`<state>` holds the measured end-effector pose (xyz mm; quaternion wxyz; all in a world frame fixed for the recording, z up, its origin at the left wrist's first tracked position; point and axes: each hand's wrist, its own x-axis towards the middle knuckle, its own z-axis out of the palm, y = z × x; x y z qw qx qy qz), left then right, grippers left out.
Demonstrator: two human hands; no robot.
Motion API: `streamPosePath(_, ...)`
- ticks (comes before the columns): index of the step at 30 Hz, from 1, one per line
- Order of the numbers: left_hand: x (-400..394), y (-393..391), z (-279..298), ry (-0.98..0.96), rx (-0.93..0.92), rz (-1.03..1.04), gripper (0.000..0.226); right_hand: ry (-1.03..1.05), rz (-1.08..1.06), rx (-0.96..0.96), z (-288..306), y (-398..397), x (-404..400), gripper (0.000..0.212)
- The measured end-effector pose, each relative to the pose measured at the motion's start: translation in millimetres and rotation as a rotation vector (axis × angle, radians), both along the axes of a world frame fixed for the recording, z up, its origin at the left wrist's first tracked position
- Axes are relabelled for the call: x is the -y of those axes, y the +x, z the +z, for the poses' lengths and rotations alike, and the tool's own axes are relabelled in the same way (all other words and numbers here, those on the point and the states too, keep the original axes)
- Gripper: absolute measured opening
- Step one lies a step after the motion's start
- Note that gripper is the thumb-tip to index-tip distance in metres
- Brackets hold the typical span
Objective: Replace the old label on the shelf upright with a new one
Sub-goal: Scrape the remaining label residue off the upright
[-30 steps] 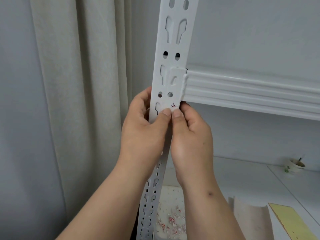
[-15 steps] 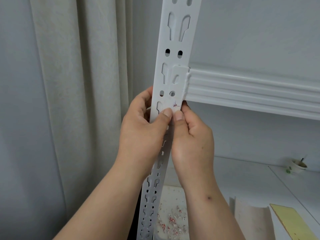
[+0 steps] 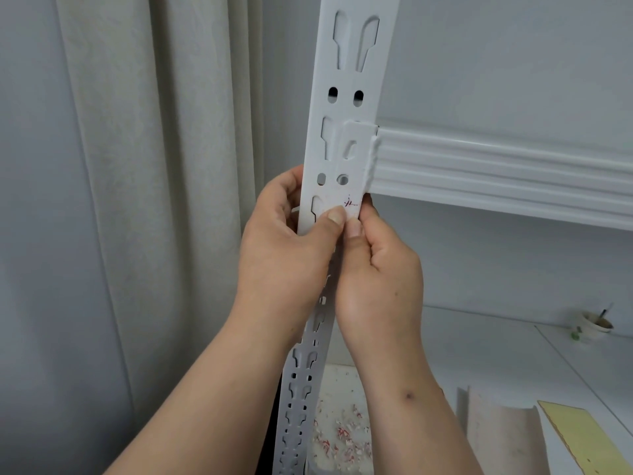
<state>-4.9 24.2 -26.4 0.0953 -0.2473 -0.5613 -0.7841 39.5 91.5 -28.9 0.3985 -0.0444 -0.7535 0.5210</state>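
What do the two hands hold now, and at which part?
Both hands, left hand and right hand, grip the shelf upright below the beam; thumbs press its front near the red mark.

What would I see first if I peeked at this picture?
Two hands, the left hand and right hand, meet in the middle, thumbs pressing a white label with red scribbles onto the holey white shelf upright. Down below, red-and-white paper scraps lie scattered on a lower shelf.
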Motion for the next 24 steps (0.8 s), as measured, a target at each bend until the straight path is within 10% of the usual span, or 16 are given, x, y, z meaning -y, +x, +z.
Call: streamPosePath(24,5.9,-2.5,-1.6,-0.017,0.006,-0.055,0.039,0.037,-0.039,0.018,-4.2,-3.6,0.1,0.036)
